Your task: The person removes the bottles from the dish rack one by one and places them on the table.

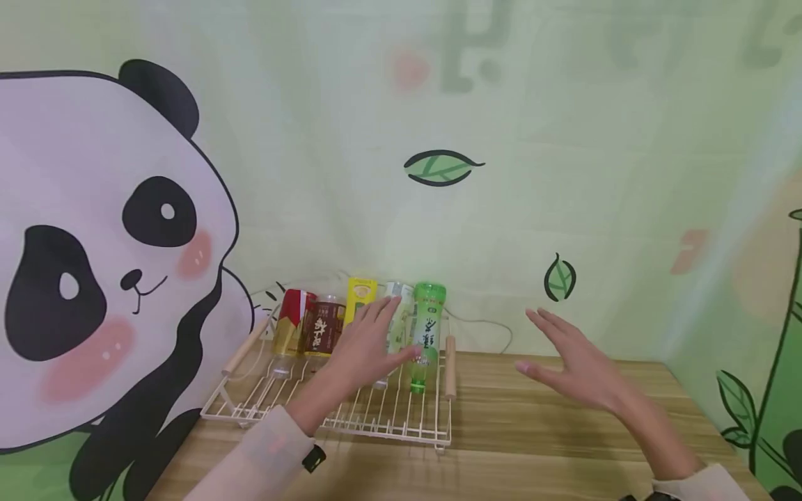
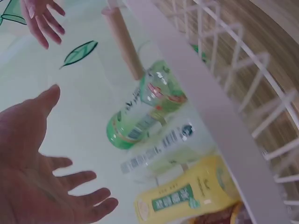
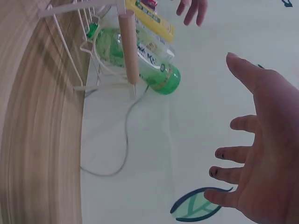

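My left hand hovers above a white wire rack, fingers extended and holding nothing. In the rack several drinks bottles lie side by side, caps toward me: a green tea bottle on the right, a pale, whitish-green bottle beside it, a yellow bottle, a dark brown-labelled bottle and a red-and-gold one at the left. In the head view my left hand partly covers the middle bottles. My right hand is raised right of the rack, fingers spread, touching nothing.
Wooden handles flank the rack, which stands on a wood-grain table. A thin cord runs along the wall behind. The backdrop cloth carries a panda and leaves.
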Demonstrator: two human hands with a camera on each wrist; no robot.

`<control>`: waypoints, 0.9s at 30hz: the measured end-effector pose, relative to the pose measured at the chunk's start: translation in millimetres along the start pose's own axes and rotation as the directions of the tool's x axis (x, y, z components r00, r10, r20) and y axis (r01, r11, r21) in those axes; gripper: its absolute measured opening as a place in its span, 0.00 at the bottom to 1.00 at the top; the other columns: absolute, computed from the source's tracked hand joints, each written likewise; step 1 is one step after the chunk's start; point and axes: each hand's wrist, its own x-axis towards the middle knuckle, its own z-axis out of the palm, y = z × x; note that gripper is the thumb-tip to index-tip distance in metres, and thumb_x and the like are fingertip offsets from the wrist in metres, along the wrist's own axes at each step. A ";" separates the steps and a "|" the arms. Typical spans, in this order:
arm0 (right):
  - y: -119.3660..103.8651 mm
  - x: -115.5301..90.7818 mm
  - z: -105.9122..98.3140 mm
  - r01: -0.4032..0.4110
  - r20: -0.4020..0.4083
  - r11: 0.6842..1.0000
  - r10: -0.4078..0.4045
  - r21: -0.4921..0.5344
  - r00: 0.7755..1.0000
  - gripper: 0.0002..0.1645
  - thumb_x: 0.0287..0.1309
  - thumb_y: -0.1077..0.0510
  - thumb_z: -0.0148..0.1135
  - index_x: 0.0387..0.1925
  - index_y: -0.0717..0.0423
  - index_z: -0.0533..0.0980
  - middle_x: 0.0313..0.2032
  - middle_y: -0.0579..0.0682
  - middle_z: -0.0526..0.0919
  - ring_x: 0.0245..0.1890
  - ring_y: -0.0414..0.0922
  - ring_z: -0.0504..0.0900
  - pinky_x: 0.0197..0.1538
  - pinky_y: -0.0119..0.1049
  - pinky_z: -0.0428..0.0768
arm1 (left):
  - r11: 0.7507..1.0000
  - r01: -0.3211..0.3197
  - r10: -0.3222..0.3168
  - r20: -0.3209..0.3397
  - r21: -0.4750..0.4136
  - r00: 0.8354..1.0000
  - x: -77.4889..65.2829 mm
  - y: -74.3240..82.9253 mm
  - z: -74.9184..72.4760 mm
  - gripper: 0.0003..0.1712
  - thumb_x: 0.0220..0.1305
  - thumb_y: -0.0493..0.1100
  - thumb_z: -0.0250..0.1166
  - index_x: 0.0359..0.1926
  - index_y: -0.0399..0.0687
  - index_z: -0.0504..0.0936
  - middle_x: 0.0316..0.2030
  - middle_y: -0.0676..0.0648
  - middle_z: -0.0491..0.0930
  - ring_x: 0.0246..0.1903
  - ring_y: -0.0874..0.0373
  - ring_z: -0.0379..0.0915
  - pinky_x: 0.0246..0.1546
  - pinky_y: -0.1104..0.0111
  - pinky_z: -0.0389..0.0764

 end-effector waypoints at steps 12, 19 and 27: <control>-28.6 -0.2 50.1 -0.017 -0.095 0.946 0.051 0.324 0.994 0.48 0.72 0.39 0.65 0.83 0.50 0.57 0.79 0.60 0.63 0.75 0.65 0.65 0.68 0.68 0.72 | 0.928 0.089 -0.145 -0.131 -0.362 0.981 22.3 25.6 21.6 0.57 0.68 0.63 0.72 0.83 0.41 0.54 0.79 0.35 0.59 0.77 0.36 0.56 0.74 0.41 0.64; -43.4 6.4 94.9 -0.151 -0.005 0.768 0.197 0.622 0.980 0.44 0.74 0.46 0.65 0.81 0.55 0.59 0.77 0.66 0.64 0.73 0.68 0.68 0.66 0.64 0.77 | 0.801 0.183 -0.258 -0.052 -0.570 0.965 31.0 39.4 45.0 0.58 0.66 0.59 0.75 0.83 0.40 0.53 0.78 0.33 0.59 0.74 0.37 0.62 0.72 0.41 0.67; -58.4 9.4 144.8 -0.293 0.132 0.490 0.337 0.821 0.932 0.48 0.75 0.45 0.64 0.82 0.58 0.53 0.74 0.72 0.65 0.69 0.68 0.72 0.59 0.61 0.83 | 0.769 0.209 -0.281 -0.026 -0.604 0.959 32.5 42.8 63.1 0.60 0.64 0.55 0.77 0.83 0.37 0.52 0.62 0.34 0.73 0.44 0.48 0.77 0.39 0.59 0.84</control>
